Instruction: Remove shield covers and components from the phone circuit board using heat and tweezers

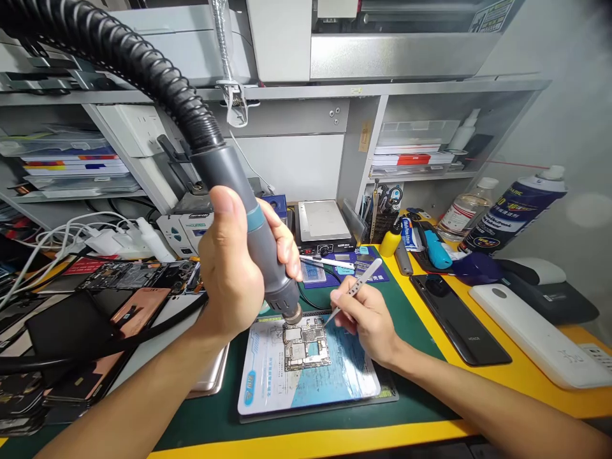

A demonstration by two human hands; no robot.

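My left hand is wrapped round the dark grey handle of a hot air gun, whose black ribbed hose runs up to the top left. Its metal nozzle points down just above the top left part of a phone circuit board. That board lies on a blue and white printed mat. In my right hand a pair of metal tweezers is pinched, slanting down with the tips at the board's upper right edge. Whether the tips grip anything is too small to tell.
Phone parts are piled at the left. A black phone and a white power bank-like device lie on the right. Behind them stand a spray can and a clear bottle. A flat-topped device sits at the back.
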